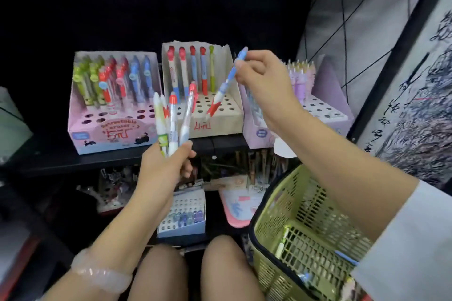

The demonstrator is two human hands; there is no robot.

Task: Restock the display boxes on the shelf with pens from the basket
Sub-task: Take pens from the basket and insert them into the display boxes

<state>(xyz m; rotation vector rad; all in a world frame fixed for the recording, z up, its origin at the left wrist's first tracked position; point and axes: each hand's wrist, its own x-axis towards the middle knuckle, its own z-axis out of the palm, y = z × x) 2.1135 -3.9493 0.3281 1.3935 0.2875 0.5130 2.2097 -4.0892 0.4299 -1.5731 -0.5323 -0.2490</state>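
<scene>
Right hand (263, 76): raised in front of the shelf, fingers pinching the upper end of one blue-and-white pen with a red finned tip (223, 87). The pen slants down to the left, its tip just above the holed top of the middle box, apart from the holes.

Left hand (166, 166): raised nearer, fingers curled round a bunch of white pens with red and green trim (172, 124), which fan upward in front of the boxes. A pale translucent beaded bracelet (100, 273) sits on the left wrist.

Beige cardboard display box with a holed top (220, 124): middle of the black shelf (73, 156); a row of red-capped pens and one green pen stands at its far side; the near holes are open. Red handwriting on the front.

Pink display box with a holed top (80, 115): left of the beige box, just beside it; holds green, red and blue pens in the far rows.

Lilac display box (330, 95): right of the beige box, partly hidden by the right forearm; pale purple pens at the far side.

Yellow-green plastic mesh basket with a black rim (305, 215): near right, beside the person's knees; a few pens lie inside, small and blurred.

Lower shelf: a small white-and-blue holed box (182, 217) with a few items, details unclear.
</scene>
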